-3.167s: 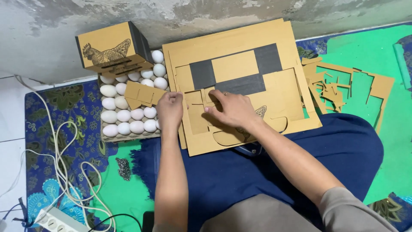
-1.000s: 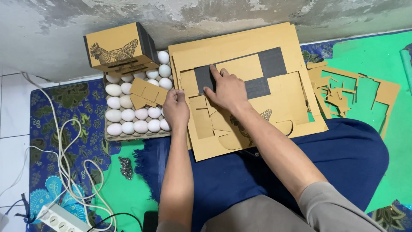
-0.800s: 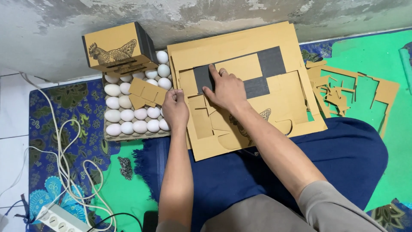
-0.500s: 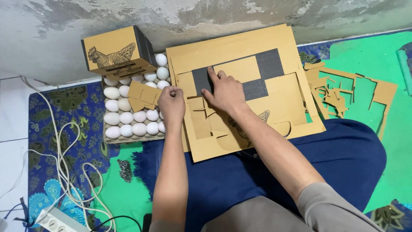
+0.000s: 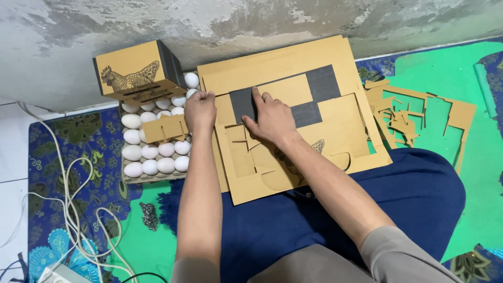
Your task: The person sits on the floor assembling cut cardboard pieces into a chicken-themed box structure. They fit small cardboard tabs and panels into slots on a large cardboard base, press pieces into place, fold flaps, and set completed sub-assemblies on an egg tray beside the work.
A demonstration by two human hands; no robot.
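Brown cardboard box with hen drawing stands atop egg tray.

A tray of white eggs sits below a brown box printed with a hen, near white cables on a patterned blue mat. Cardboard offcuts lie on green cloth.

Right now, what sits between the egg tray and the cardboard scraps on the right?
In the head view, between egg tray and scraps: the die-cut cardboard sheet, with left hand and right hand on it.
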